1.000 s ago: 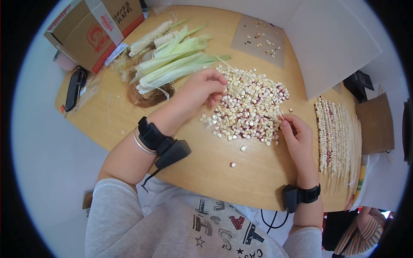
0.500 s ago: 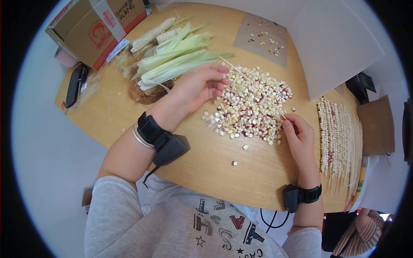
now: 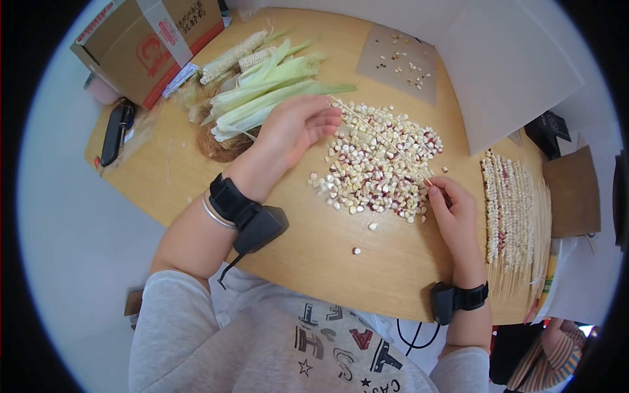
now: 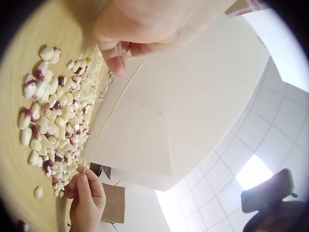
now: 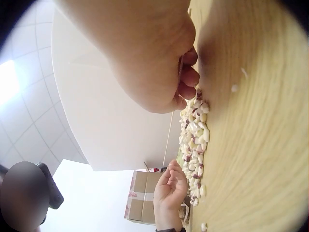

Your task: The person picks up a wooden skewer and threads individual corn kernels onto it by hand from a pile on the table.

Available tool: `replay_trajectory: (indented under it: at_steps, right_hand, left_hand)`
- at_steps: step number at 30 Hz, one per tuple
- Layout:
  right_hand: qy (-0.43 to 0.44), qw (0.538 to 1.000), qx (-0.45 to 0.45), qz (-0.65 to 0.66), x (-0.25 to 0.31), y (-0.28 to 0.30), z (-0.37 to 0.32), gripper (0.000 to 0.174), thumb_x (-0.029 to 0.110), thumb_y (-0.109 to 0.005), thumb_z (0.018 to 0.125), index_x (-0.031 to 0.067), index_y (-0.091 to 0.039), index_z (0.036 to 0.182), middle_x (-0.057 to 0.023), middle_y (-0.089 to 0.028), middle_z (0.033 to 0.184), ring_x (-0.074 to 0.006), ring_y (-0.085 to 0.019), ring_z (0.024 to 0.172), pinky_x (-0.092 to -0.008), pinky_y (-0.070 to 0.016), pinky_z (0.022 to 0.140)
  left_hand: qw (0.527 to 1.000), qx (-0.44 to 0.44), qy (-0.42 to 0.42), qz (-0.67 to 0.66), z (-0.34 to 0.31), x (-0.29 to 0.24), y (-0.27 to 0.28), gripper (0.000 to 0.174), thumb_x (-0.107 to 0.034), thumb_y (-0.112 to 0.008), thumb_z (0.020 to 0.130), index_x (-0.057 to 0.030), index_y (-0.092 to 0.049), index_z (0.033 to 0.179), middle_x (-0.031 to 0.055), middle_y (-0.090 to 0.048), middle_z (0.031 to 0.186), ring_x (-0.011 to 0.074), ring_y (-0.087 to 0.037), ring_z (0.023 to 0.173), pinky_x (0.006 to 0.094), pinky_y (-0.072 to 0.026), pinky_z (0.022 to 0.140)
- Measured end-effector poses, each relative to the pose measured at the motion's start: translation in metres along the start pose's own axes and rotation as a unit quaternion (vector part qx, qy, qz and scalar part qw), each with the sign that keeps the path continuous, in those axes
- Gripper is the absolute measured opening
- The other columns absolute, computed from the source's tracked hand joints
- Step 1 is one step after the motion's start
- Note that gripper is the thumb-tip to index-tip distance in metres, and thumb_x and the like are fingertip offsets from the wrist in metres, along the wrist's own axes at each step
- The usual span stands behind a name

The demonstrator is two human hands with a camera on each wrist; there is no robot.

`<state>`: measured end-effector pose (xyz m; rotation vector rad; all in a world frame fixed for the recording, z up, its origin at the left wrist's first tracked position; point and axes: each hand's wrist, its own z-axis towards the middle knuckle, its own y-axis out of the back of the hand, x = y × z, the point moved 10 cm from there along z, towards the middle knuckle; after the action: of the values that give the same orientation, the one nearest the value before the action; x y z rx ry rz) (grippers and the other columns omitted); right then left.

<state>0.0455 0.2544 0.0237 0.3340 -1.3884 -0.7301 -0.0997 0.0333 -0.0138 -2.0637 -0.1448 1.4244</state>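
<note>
My right hand [image 3: 455, 209] pinches the lower end of a thin bamboo skewer [image 3: 381, 136] between thumb and forefinger. The skewer slants up and left across a pile of white and dark-red corn kernels [image 3: 377, 164]. At its far tip is my left hand [image 3: 288, 131], its fingers bent and thumb side mostly hidden in the head view. A pale corn kernel [image 4: 129, 55] shows between the left fingertips in the left wrist view, close beside the skewer's tip. No kernels show along the skewer's bare length.
Husked corn cobs [image 3: 232, 57] and green husks [image 3: 262, 98] lie behind the left hand, near a cardboard box [image 3: 154, 49]. Skewers strung with kernels [image 3: 508, 209] lie at the right. A grey sheet [image 3: 396, 62] with scattered kernels is at the back, beside a white panel [image 3: 504, 72].
My left hand has risen from the pile's left edge to the skewer's far tip. The right hand stays in place, holding the skewer.
</note>
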Motion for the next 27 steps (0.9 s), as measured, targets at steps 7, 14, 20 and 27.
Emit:
replay_trajectory:
  at_steps: [7, 14, 20, 27]
  right_hand:
    - [-0.001, 1.000, 0.002, 0.007, -0.006, -0.004, -0.001, 0.016, 0.009, -0.055, 0.082, -0.0024, -0.060, 0.091, -0.0071, -0.059, 0.069, -0.0111, -0.052, 0.059, -0.0228, -0.0414, 0.055]
    - [-0.021, 1.000, 0.019, -0.004, -0.004, -0.004, 0.000, 0.015, 0.009, -0.054, 0.082, -0.0025, -0.060, 0.090, -0.0064, -0.060, 0.070, -0.0105, -0.052, 0.058, -0.0229, -0.0412, 0.054]
    - [0.000, 1.000, -0.003, -0.001, -0.002, -0.001, 0.000, 0.014, 0.008, -0.054, 0.082, -0.0020, -0.061, 0.089, -0.0074, -0.061, 0.071, -0.0104, -0.051, 0.057, -0.0228, -0.0408, 0.054]
    - [-0.008, 1.000, 0.005, -0.008, -0.006, -0.003, 0.000, 0.014, 0.007, -0.055, 0.081, -0.0018, -0.061, 0.090, -0.0078, -0.062, 0.071, -0.0114, -0.052, 0.058, -0.0232, -0.0412, 0.054]
  left_hand:
    - [0.999, -0.042, -0.024, -0.004, -0.001, -0.002, 0.011, 0.017, -0.009, -0.050, 0.086, 0.0035, -0.051, 0.098, 0.0136, -0.058, 0.089, 0.0180, -0.058, 0.078, 0.0256, -0.0502, 0.068]
    - [0.999, -0.029, -0.032, -0.003, -0.002, -0.006, 0.007, 0.018, -0.008, -0.049, 0.086, 0.0039, -0.050, 0.099, 0.0151, -0.058, 0.093, 0.0197, -0.059, 0.082, 0.0256, -0.0507, 0.071]
    - [0.998, -0.039, -0.050, -0.008, -0.003, -0.010, 0.005, 0.024, -0.003, -0.051, 0.084, 0.0090, -0.048, 0.104, 0.0156, -0.056, 0.093, 0.0217, -0.058, 0.084, 0.0282, -0.0490, 0.075]
    - [0.998, -0.030, -0.046, 0.011, -0.003, -0.009, 0.005, 0.027, -0.004, -0.050, 0.085, 0.0070, -0.047, 0.110, 0.0146, -0.057, 0.097, 0.0174, -0.059, 0.085, 0.0238, -0.0509, 0.075]
